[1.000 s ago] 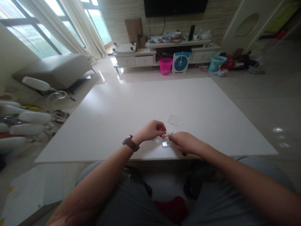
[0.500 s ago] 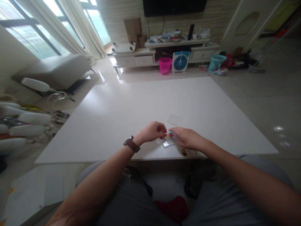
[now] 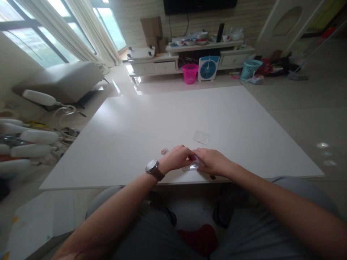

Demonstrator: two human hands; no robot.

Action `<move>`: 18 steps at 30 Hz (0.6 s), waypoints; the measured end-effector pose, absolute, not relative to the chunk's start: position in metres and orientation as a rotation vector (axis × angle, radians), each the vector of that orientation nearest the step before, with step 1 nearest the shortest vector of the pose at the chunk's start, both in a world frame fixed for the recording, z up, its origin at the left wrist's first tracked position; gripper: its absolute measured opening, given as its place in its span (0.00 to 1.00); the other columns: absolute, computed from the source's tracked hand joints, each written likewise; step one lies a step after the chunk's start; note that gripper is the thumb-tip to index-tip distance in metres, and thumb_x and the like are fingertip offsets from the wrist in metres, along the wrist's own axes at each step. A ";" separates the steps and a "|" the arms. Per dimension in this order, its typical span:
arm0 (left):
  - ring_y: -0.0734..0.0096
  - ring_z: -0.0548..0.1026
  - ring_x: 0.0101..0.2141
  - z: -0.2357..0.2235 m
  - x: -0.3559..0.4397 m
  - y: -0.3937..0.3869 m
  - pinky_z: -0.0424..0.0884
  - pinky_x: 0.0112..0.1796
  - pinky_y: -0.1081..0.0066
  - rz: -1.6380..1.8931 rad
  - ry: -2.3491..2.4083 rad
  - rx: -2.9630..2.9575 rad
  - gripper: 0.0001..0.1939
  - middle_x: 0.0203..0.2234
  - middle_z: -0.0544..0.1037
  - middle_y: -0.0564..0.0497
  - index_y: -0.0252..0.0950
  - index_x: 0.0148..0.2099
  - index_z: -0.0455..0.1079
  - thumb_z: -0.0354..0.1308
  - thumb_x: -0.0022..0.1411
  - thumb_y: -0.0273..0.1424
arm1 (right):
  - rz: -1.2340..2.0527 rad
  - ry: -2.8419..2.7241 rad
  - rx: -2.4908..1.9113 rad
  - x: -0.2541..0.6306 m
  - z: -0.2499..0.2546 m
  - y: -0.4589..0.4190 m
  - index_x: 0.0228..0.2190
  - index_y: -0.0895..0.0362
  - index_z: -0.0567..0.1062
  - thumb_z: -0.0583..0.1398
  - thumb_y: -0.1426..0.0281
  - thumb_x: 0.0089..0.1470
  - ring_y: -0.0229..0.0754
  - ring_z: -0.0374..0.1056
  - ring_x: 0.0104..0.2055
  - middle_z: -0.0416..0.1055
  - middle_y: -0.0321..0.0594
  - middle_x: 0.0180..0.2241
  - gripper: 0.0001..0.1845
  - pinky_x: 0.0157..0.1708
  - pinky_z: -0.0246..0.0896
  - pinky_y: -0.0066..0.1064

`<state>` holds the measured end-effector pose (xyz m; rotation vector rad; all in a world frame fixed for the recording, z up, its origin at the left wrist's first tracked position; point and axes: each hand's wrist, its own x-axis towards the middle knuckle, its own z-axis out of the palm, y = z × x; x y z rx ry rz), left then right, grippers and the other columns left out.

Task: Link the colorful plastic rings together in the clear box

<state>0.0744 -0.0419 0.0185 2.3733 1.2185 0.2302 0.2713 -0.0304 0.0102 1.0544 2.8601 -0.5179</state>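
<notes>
A small clear plastic box (image 3: 193, 167) lies near the table's front edge, largely covered by both hands. Small bright-coloured pieces (image 3: 191, 158), pink and yellow among them, show at the fingers of my left hand (image 3: 179, 158), which are curled over the box; their kind is too small to make out. My right hand (image 3: 214, 161) grips the box along its right side. Beyond the hands, a clear flat lid (image 3: 201, 137) rests apart from the box. Left of my left hand sits a little cluster of small multicoloured bits (image 3: 164, 151).
The white table (image 3: 135, 126) reaches away from my lap. A small dark item (image 3: 213, 177) lies at its front edge below my right wrist. On the floor behind stand a pink basket (image 3: 190, 74), a blue fan (image 3: 208, 68) and a teal basket (image 3: 251, 70).
My left hand has turned over and closed in above the box, hiding more of the coloured pieces. My right hand has shifted slightly left. The cluster at left has come into view.
</notes>
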 end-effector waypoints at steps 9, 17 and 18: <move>0.69 0.76 0.28 0.018 0.075 -0.049 0.63 0.29 0.74 0.128 1.112 2.594 0.06 0.26 0.80 0.51 0.40 0.35 0.77 0.58 0.59 0.30 | -0.495 2.861 1.050 0.272 0.013 -0.032 0.51 0.56 0.67 0.60 0.68 0.53 0.49 0.70 0.46 0.73 0.45 0.46 0.23 0.42 0.61 0.34; 0.66 0.76 0.30 0.003 0.081 -0.051 0.64 0.29 0.71 0.048 1.136 2.682 0.07 0.28 0.79 0.50 0.38 0.34 0.76 0.56 0.60 0.27 | -0.484 2.849 1.033 0.272 0.010 -0.031 0.53 0.56 0.66 0.63 0.66 0.51 0.49 0.69 0.49 0.71 0.47 0.48 0.27 0.44 0.60 0.34; 0.66 0.77 0.30 0.004 0.082 -0.051 0.64 0.29 0.71 0.047 1.136 2.689 0.07 0.28 0.79 0.50 0.39 0.34 0.76 0.56 0.60 0.27 | -0.488 2.847 1.035 0.273 0.009 -0.031 0.53 0.56 0.66 0.63 0.66 0.51 0.49 0.69 0.49 0.71 0.47 0.48 0.27 0.44 0.60 0.34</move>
